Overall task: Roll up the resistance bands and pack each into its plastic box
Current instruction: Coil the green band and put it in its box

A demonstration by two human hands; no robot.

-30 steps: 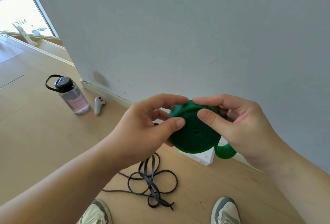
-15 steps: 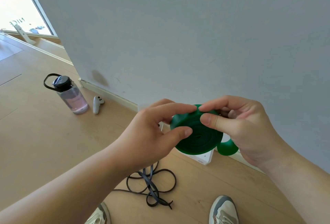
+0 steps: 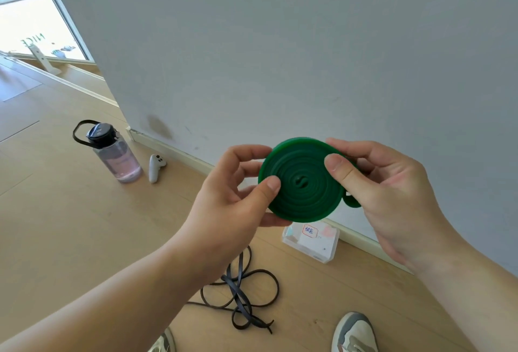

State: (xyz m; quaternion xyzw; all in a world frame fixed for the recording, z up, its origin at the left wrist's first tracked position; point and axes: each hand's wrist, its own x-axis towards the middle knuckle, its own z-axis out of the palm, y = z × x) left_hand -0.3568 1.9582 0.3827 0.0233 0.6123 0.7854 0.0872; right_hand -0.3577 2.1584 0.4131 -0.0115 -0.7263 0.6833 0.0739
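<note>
A green band [image 3: 304, 183], rolled into a flat coil, is held in the air before the wall [image 3: 280, 43], above the plastic box [image 3: 311, 242] on the floor [image 3: 70, 225]. Its left edge is pinched by the left hand [image 3: 229, 211], thumb on the face. The right hand [image 3: 392, 191] grip is closed on the right edge, thumb pressed flat. A black band [image 3: 241, 295] lies loose on the floor.

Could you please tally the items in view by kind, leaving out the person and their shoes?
Resistance bands: 2 (green band, gripped by left hand and right hand; black band, loose on the floor)
Plastic box: 1
Water bottle: 1
White controller: 1
Total: 5
</note>
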